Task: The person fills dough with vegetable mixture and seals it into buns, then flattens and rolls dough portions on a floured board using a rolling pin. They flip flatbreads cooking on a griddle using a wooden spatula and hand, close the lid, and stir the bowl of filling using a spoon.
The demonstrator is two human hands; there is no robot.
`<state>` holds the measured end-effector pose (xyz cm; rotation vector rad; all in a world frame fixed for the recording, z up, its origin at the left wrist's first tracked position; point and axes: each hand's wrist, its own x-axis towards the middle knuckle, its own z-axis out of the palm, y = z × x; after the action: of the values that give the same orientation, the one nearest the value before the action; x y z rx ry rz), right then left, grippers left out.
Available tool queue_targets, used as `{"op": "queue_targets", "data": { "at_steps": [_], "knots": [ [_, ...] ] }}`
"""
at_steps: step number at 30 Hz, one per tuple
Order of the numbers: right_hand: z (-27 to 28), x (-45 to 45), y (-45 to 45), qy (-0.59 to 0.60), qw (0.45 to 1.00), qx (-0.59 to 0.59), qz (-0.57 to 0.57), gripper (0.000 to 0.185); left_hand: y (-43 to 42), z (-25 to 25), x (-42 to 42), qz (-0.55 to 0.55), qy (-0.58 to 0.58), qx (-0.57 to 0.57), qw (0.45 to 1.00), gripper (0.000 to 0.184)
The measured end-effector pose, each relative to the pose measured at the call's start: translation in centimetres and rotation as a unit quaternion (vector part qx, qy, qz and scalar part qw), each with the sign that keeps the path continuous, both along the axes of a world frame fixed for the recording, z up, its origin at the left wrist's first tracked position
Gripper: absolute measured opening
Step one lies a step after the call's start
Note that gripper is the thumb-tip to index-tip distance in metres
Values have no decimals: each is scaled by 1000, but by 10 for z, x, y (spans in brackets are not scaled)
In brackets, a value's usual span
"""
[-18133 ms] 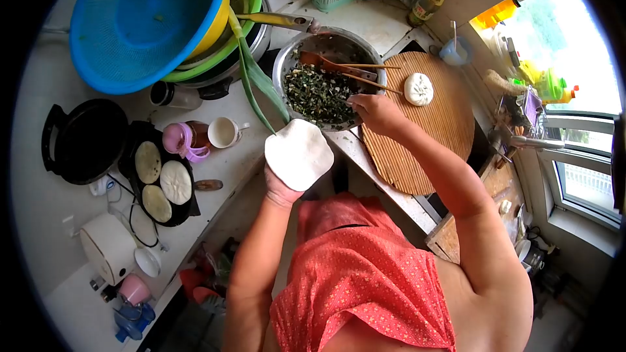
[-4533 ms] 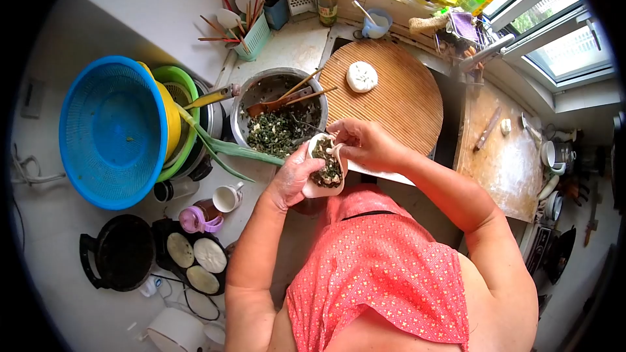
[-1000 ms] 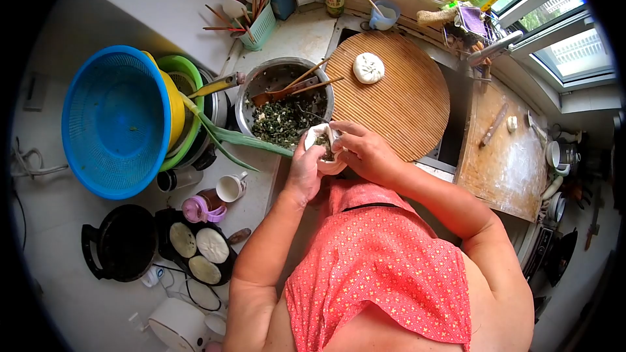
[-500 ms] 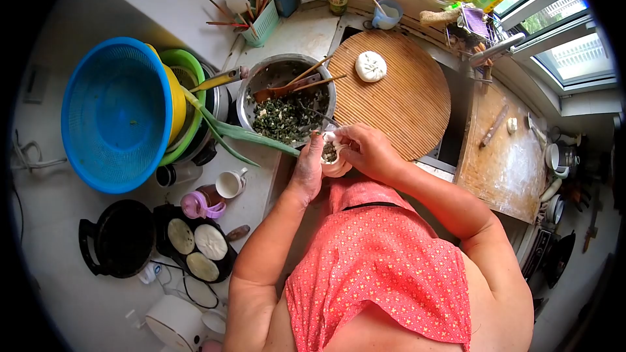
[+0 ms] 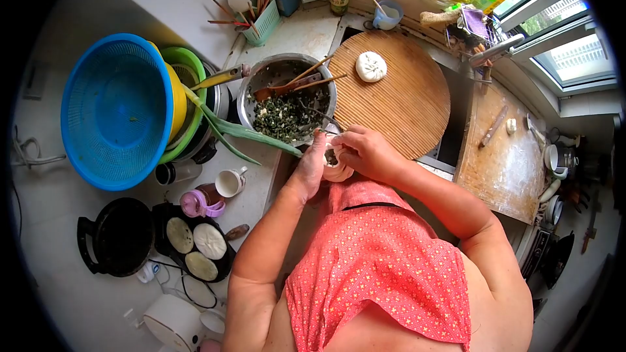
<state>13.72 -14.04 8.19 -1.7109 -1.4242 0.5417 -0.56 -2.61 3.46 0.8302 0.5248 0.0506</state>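
Note:
Between my two hands is a white dough wrapper [image 5: 337, 172], gathered round a dark green filling that shows through a small opening. My left hand [image 5: 312, 166] cups its left side, thumb up. The fingers of my right hand [image 5: 366, 150] pinch the pleated rim from the right. Just beyond them stands a steel bowl [image 5: 243, 101] of chopped green filling [image 5: 280, 117], with a wooden spatula and chopsticks in it. A pleated white bun [image 5: 371, 66] sits on the round ridged board [image 5: 411, 104].
Blue basket [image 5: 114, 111] and other basins stand at the left, a green leaf [image 5: 254, 135] reaching toward my left hand. Below are a mug [image 5: 229, 183], a purple-lidded jar [image 5: 194, 203] and an open pan [image 5: 171, 257] with three flat cakes. A floured board [image 5: 502, 163] lies right.
The wrapper was wide open with its filling exposed; its rim is now gathered into pleats and the opening is smaller. Earlier it was a flat, unfilled sheet on my left hand.

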Motion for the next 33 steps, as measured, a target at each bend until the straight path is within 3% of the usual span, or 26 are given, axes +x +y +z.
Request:
{"op": "queue_targets", "data": {
  "at_steps": [2, 3, 5, 7, 8, 9, 12, 13, 14, 17, 24, 29, 33],
  "knots": [
    [5, 1, 1, -1, 1000, 6, -15, 21, 8, 23, 2, 24, -34, -28, 999, 73],
    [8, 0, 3, 166, 983, -7, -79, 20, 15, 33, 1, 8, -91, -45, 995, 84],
    [25, 9, 10, 459, 875, -50, -148, 18, 17, 50, 3, 41, -118, -18, 992, 93],
    [25, 6, 12, 514, 844, -32, -150, 20, 8, 46, 12, 107, -164, 45, 980, 87],
    [24, 1, 14, 555, 816, -14, -161, 19, -5, 39, 18, 189, -182, 6, 965, 78],
    [23, -3, 15, 555, 816, -14, -161, 19, -7, 31, 20, 205, -185, -7, 961, 72],
    [18, -10, 12, 429, 886, -45, -170, 12, -10, 29, 25, 251, -158, -47, 954, 59],
    [15, -10, 8, 257, 955, 8, -149, 10, -10, 27, 24, 247, -133, -64, 958, 56],
    [14, -11, 5, 76, 988, 59, -120, 9, -10, 25, 23, 244, -107, -82, 960, 54],
    [17, -11, 8, -25, 987, 127, -95, 10, -11, 22, 22, 246, -90, -84, 961, 52],
    [17, -8, 8, -75, 989, 127, -19, 11, -11, 15, 21, 225, -86, -89, 967, 52],
    [28, -14, 8, 24, 993, 74, -91, 13, -13, 31, 23, 217, -69, -116, 967, 51],
    [24, -8, 6, 20, 996, 52, -72, 21, -10, 20, 20, 187, -73, -115, 973, 58]
  ]
}}
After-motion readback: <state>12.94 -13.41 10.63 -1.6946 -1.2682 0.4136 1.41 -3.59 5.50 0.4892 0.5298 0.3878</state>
